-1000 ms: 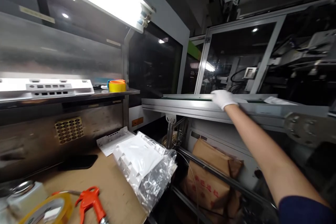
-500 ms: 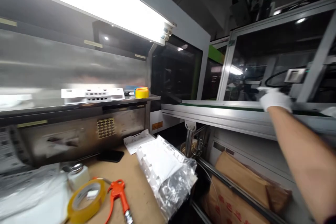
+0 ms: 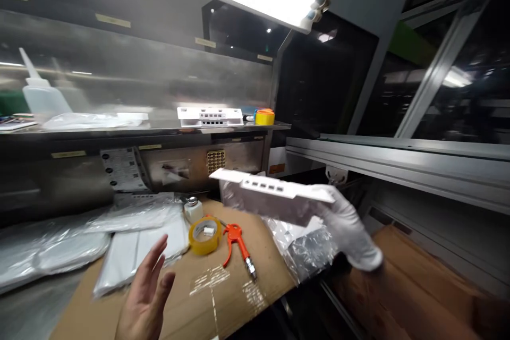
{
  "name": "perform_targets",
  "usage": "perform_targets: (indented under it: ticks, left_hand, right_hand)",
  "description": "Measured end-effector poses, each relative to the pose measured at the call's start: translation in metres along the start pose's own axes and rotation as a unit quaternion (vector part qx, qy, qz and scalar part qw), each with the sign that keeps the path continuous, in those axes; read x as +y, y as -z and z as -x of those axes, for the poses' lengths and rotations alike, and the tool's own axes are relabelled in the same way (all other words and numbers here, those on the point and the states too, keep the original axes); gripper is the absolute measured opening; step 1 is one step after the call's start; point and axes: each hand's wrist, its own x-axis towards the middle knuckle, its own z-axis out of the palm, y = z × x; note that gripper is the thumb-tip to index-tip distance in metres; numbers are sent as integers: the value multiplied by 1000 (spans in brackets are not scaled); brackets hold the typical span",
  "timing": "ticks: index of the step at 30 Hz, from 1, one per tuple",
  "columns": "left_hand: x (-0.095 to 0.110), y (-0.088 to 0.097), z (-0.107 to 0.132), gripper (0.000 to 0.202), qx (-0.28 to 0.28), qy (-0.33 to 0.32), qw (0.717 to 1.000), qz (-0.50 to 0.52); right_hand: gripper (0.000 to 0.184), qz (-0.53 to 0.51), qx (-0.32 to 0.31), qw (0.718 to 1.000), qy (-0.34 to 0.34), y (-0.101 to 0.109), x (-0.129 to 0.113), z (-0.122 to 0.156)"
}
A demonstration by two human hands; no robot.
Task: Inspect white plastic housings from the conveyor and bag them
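My right hand (image 3: 347,228), in a white glove, grips one end of a long white plastic panel (image 3: 271,199) with several rectangular cut-outs, holding it level above the cardboard-covered bench (image 3: 223,297). My left hand (image 3: 147,292) is bare, fingers stretched out and apart, hovering low over the cardboard near flat white pieces in clear bags (image 3: 135,247). It holds nothing.
On the bench lie a yellow tape roll (image 3: 204,235), an orange air blow gun (image 3: 238,244) and a small white bottle (image 3: 193,209). A shelf (image 3: 159,128) carries another white panel (image 3: 210,116), a tape roll (image 3: 265,117) and a squeeze bottle (image 3: 40,96). A conveyor rail (image 3: 398,156) runs right.
My right hand left the conveyor and came back over the bench holding a white panel. The view swung left and down, and my left hand rose into sight.
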Motion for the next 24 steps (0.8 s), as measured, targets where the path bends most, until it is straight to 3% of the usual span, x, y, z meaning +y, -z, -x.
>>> perform_targets:
  ticks: [3, 5, 9, 12, 15, 21, 24]
  left_hand:
    - [30, -2, -3, 67, -2, -89, 987, 137]
    - [35, 5, -1, 63, 0, -115, 973, 202]
    - [20, 36, 10, 62, 39, -100, 972, 209]
    - [12, 58, 26, 68, 77, -96, 972, 199]
    - [11, 67, 41, 71, 107, -104, 973, 179]
    - [8, 67, 58, 74, 132, -146, 980, 27]
    - [4, 64, 61, 73, 126, -150, 981, 7]
  right_hand:
    - [25, -136, -84, 987, -30, -85, 30, 40]
    - [26, -184, -119, 975, -21, -130, 44, 66]
    - [28, -234, -166, 957, -41, -185, 56, 107]
    - [27, -225, -137, 963, -59, -204, 59, 128]
    - [26, -227, -113, 964, -76, -215, 63, 144]
    - [25, -227, -64, 965, -117, -220, 69, 170]
    - [25, -215, -42, 965, -141, -216, 72, 178]
